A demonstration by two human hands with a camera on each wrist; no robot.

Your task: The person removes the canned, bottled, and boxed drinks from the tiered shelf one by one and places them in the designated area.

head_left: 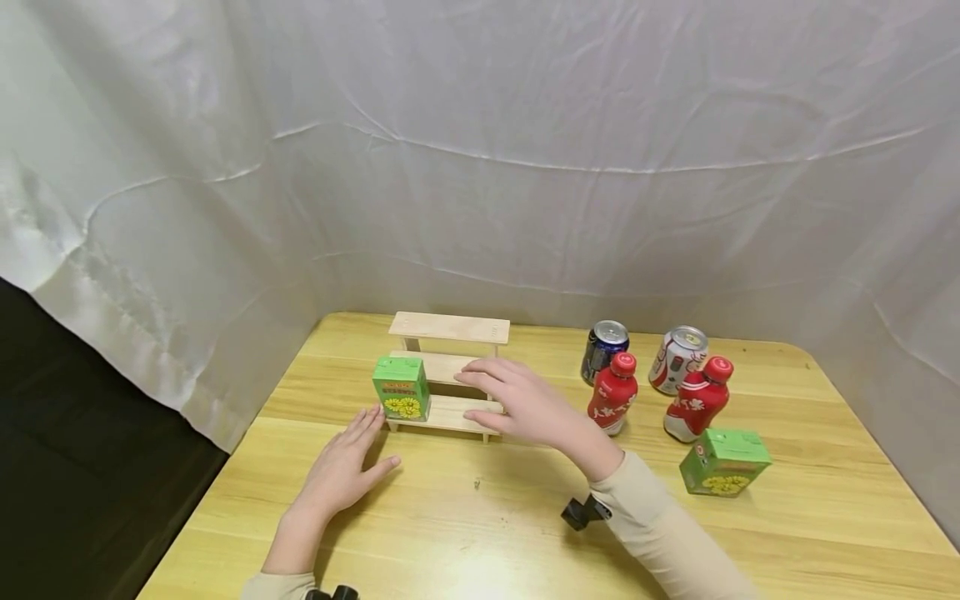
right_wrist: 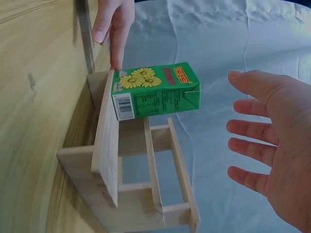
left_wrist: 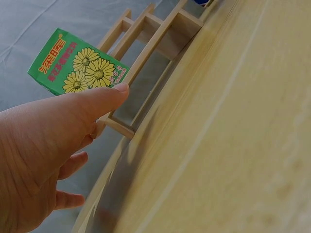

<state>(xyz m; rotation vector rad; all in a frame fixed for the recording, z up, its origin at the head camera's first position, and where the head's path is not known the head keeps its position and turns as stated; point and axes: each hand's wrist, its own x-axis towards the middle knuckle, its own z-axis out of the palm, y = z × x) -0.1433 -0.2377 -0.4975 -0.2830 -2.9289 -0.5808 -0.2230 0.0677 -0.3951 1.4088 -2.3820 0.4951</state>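
A green drink carton [head_left: 402, 390] with yellow flowers stands upright on the left end of the lowest step of a small wooden shelf [head_left: 450, 327]. My left hand [head_left: 343, 469] is beside the shelf's front left corner, fingers straight, fingertips right at the carton's lower left edge. In the right wrist view the carton [right_wrist: 158, 90] sits apart from my right hand [right_wrist: 277, 131], whose fingers are spread and hold nothing. That right hand [head_left: 528, 402] hovers over the right part of the shelf in the head view.
Right of the shelf stand a dark blue can [head_left: 604, 352], a white and red can [head_left: 677, 360], a red bottle [head_left: 613, 394] and another red bottle [head_left: 699, 400]. A second green carton [head_left: 724, 463] stands nearer the front. Pale curtains [head_left: 570, 167] hang behind the wooden table [head_left: 450, 533].
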